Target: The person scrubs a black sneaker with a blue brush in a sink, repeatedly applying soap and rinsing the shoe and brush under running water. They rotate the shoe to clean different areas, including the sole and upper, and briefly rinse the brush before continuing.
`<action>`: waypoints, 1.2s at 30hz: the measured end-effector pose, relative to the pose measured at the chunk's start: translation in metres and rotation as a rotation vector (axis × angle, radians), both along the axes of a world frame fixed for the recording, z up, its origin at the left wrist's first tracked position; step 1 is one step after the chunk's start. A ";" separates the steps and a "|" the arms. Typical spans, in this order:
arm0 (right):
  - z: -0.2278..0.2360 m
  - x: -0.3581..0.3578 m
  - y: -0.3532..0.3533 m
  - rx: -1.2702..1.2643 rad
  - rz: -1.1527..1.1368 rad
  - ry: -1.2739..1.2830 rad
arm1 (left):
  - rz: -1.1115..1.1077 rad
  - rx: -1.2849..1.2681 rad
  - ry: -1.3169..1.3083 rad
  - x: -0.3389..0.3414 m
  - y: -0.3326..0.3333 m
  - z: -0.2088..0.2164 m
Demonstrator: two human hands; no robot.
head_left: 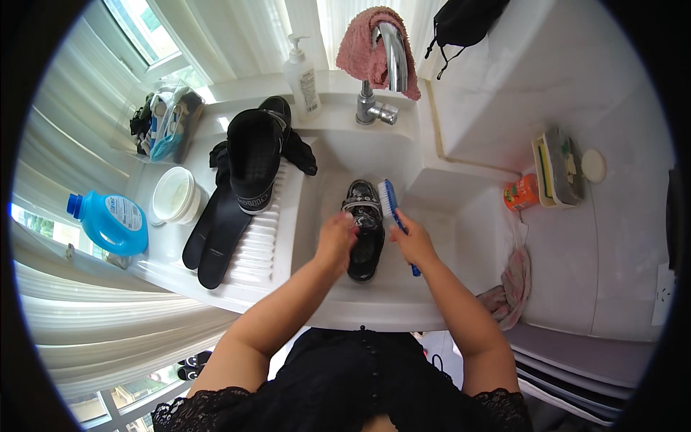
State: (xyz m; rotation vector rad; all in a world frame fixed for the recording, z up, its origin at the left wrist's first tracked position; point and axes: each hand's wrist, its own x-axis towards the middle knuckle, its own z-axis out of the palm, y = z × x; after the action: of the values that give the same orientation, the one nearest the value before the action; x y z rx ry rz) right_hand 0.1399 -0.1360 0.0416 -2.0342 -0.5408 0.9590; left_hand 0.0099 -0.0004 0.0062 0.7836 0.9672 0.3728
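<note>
A black shoe (366, 230) with a shiny front and a pale decorated strap lies in the white sink basin (439, 237), its toe pointing away from me. My left hand (337, 241) is at the shoe's left side, fingertips overlapping its edge; they are blurred, so their grip is unclear. In my right hand (415, 243) is a blue scrub brush (389, 200) with white bristles, gripped by the handle. The brush head stands upright just right of the shoe's toe, bristles facing it.
On the ribbed left drainboard (260, 252) sit another black shoe (253, 162) and two black insoles (223, 237). Further left are a white tub (175, 196) and a blue detergent bottle (119, 223). A pink cloth (358, 50) drapes the faucet (368, 111); an orange can (521, 193) stands right.
</note>
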 end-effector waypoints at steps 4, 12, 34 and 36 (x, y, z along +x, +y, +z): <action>0.013 0.005 -0.001 -0.053 0.299 -0.262 | 0.218 -0.787 0.153 0.006 -0.017 -0.013; -0.041 -0.011 0.034 -0.498 0.685 -0.503 | 0.433 -0.568 0.219 0.027 -0.023 -0.072; -0.052 -0.064 0.048 -0.342 0.272 -0.490 | 0.382 -0.641 0.217 0.043 -0.010 -0.101; -0.063 -0.062 0.059 -0.376 0.239 -0.517 | 0.336 -0.629 0.214 0.045 -0.010 -0.107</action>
State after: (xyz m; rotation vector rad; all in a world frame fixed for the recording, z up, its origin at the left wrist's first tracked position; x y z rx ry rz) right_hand 0.0779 -0.0774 -0.0210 -2.6238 -0.9518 0.6968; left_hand 0.0547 -0.0106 -0.1005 0.0852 1.3320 0.2508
